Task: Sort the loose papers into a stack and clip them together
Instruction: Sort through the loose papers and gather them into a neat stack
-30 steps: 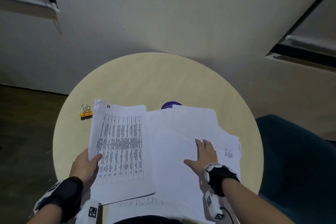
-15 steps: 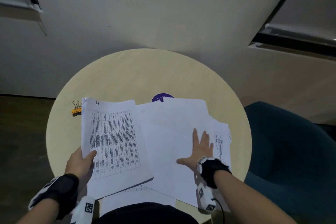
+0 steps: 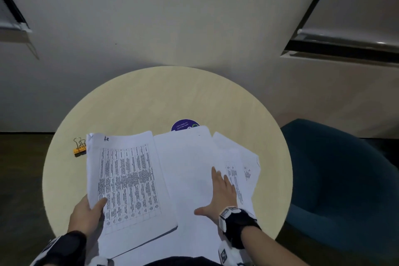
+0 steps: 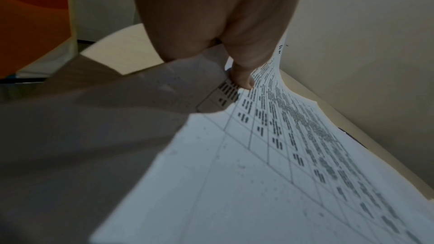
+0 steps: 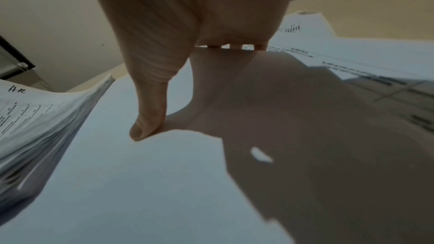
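A thick stack of printed papers (image 3: 127, 181) lies on the left of the round table (image 3: 151, 97), its near left edge pinched by the left hand (image 3: 86, 215), thumb on top. Beside it, blank and printed loose sheets (image 3: 190, 168) spread out under the right hand (image 3: 222, 194), pressed flat with fingers straight. An orange binder clip (image 3: 79, 148) sits just beyond the stack's far left corner, and a purple sticker (image 3: 184, 125) peeks out behind the sheets.

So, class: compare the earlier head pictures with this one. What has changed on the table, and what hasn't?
The right hand flattened and slid right on the loose sheets, baring more printed pages. The left hand still grips the stack; the clip hasn't moved.
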`<state>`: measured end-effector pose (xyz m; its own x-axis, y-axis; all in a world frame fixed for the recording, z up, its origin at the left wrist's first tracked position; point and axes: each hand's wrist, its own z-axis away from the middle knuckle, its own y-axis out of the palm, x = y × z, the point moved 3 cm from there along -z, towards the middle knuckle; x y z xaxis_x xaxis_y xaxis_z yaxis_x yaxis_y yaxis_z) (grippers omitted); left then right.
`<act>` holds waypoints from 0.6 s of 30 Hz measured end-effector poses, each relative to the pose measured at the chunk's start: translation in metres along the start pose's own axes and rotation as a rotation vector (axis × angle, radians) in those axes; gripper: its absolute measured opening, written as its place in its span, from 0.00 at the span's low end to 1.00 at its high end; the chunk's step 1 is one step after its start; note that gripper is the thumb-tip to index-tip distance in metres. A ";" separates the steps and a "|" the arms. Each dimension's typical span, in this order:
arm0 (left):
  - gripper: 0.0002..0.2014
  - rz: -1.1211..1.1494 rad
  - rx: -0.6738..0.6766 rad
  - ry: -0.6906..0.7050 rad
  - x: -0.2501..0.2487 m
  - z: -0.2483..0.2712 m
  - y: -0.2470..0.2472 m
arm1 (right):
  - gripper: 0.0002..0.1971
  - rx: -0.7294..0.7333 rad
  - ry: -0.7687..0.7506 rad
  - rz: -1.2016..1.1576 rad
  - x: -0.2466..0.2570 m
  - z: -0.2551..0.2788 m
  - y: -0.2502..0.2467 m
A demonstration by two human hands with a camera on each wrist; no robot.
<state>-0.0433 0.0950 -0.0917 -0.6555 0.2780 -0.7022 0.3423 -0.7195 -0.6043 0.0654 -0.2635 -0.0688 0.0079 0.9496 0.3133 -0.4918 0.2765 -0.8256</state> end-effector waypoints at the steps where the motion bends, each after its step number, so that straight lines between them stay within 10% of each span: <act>1: 0.08 0.001 0.001 -0.003 0.001 0.000 0.001 | 0.71 -0.003 0.000 0.012 0.002 0.001 -0.002; 11: 0.09 0.078 0.000 -0.037 0.012 -0.005 0.003 | 0.64 0.078 0.004 -0.305 0.011 -0.014 -0.033; 18: 0.08 0.134 0.026 -0.093 0.016 -0.006 0.003 | 0.20 0.096 0.080 -0.260 -0.005 -0.047 -0.068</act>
<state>-0.0488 0.1011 -0.1077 -0.6652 0.1194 -0.7371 0.4136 -0.7629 -0.4969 0.1399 -0.2805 -0.0363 0.2115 0.8581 0.4679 -0.5445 0.5010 -0.6727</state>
